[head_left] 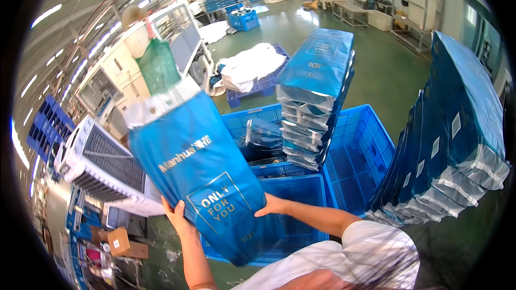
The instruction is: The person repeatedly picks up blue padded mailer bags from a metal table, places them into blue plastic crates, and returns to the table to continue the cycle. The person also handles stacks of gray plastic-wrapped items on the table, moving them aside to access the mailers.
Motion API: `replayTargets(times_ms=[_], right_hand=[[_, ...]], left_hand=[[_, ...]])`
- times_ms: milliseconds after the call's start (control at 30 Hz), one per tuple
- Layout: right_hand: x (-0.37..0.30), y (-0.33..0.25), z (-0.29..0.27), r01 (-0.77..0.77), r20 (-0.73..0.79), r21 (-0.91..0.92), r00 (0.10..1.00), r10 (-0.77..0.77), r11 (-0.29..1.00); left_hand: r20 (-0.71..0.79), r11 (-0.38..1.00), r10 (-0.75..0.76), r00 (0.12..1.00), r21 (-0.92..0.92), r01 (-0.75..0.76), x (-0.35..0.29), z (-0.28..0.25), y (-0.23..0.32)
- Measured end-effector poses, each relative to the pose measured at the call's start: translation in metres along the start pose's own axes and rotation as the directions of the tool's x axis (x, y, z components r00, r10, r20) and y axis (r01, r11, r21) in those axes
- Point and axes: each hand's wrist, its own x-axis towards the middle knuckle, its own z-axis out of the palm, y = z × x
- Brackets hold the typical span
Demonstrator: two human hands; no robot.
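Note:
A large blue plastic package (196,155) with pale lettering and a clear crimped end is tilted up between my hands. My left hand (180,217) grips its left edge, thumb on the front face. At the opposite edge, my right hand (271,205) presses against the side; its fingers are partly hidden behind the package. Below the package stands a blue plastic crate (303,182). Beyond it, a stack of similar blue packages (317,75) rises next to another blue crate (371,123). A smaller blue package (263,133) lies inside the far left crate.
A tall leaning stack of blue packages (451,129) stands on the right. To the left are a white slatted machine (102,161) and an open cardboard box (121,241). White sacks (252,67) lie on a blue pallet (242,96) ahead. A metal rack (416,16) stands far right.

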Motion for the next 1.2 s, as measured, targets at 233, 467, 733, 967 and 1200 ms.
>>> replayTargets(times_ms=[233, 467, 733, 967, 1200], right_hand=[[-0.064, -0.088, 0.001, 0.373, -0.167, -0.418, 0.865, -0.473, 0.829], [-0.044, -0.275, -0.044, 0.567, -0.446, -0.690, 0.158, -0.881, 0.450], [-0.075, -0.434, -0.177, 0.640, -0.801, -0.389, 0.120, -0.587, 0.662], [-0.084, -0.334, -0.279, 0.241, -0.882, -0.405, 0.154, -0.446, 0.882], [-0.054, -0.344, -0.260, 0.000, -0.806, -0.591, 0.030, -0.591, 0.806]], left_hand=[[0.147, 0.987, -0.157, 0.977, -0.015, 0.161, 0.017, 0.081, 0.016], [0.729, 0.999, -0.034, 0.683, 0.037, 0.010, 0.087, 0.353, 0.137], [0.982, 0.990, 0.131, 0.136, -0.124, -0.062, 0.130, 0.422, 0.047], [0.822, 1.000, 0.010, 0.570, -0.002, -0.015, 0.110, 0.469, -0.105], [0.665, 0.915, 0.279, 0.692, 0.035, -0.402, 0.146, 0.482, -0.098]])
